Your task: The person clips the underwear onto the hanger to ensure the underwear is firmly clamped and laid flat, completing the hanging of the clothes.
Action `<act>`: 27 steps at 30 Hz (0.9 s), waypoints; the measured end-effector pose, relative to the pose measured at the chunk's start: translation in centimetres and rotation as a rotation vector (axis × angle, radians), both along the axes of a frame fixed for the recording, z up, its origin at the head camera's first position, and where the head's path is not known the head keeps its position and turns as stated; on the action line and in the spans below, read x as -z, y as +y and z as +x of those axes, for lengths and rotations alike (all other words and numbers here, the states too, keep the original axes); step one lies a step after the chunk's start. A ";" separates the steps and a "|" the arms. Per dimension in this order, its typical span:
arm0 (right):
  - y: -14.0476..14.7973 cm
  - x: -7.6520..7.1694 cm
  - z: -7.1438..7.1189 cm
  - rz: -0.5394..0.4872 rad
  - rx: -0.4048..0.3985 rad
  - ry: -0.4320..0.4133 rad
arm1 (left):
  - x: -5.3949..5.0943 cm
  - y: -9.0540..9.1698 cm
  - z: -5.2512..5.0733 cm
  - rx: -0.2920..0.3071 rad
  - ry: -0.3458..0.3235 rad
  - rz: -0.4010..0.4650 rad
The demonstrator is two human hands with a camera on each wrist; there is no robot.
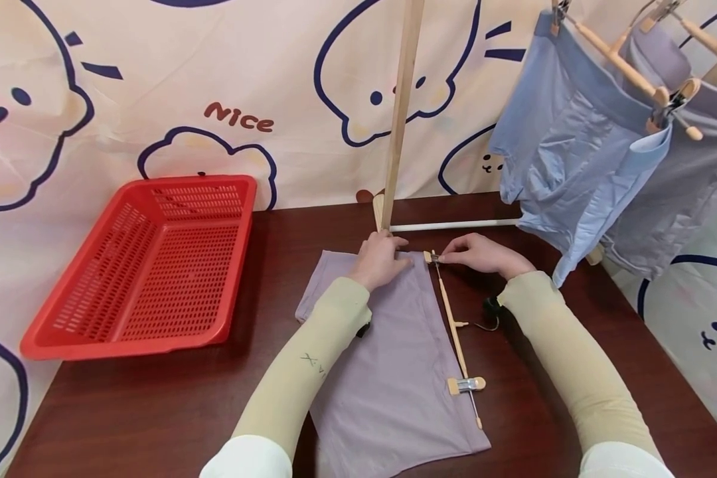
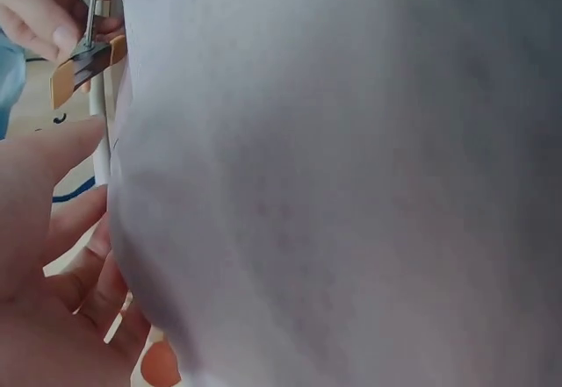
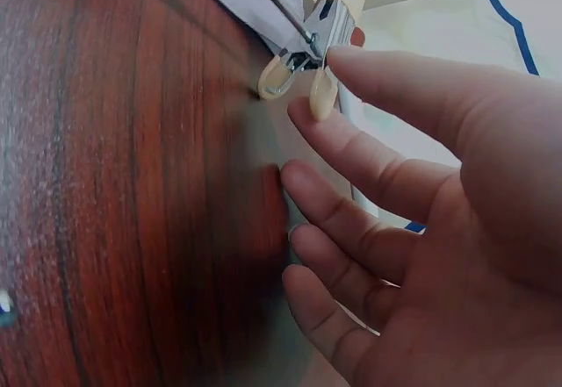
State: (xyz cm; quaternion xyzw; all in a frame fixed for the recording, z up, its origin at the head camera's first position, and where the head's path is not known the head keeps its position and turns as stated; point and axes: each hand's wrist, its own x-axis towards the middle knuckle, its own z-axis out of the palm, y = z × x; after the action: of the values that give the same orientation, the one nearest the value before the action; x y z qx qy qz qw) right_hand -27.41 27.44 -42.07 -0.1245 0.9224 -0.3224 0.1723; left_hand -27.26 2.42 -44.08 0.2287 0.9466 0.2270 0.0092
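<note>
A pair of lilac shorts (image 1: 388, 358) lies flat on the table, its waistband alongside a clip hanger (image 1: 448, 305). With thumb and index finger my right hand (image 1: 480, 254) pinches the hanger's far clip (image 3: 329, 40), at the waistband's far corner. The near clip (image 1: 466, 385) sits over the waistband nearer to me. My left hand (image 1: 379, 260) rests on the far part of the shorts, left of the far clip. Its fingers are loosely bent and thumb apart in the left wrist view; lilac cloth (image 2: 334, 176) fills most of that view.
A red plastic basket (image 1: 233, 292) stands at the left. Behind my left hand rises a wooden post (image 1: 401, 113), with a white rod (image 1: 454, 225) along the table. Blue shorts (image 1: 573, 146) and grey-purple shorts (image 1: 693, 159) hang from clip hangers at upper right.
</note>
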 end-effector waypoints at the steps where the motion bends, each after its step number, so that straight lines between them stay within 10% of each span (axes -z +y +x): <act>1: 0.1 0.1 0.0 -0.007 0.004 0.001 | 0.0 0.1 0.0 -0.002 -0.005 -0.003; 27: 0.5 -0.5 0.5 -0.148 0.072 -0.144 | 0.3 1.6 0.7 -0.065 -0.011 -0.038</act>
State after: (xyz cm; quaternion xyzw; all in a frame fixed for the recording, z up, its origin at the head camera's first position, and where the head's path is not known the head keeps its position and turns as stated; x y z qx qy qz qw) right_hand -26.92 27.95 -41.62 -0.0803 0.8852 -0.4037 0.2166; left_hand -26.55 4.01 -44.39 0.1963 0.9577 0.2102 0.0113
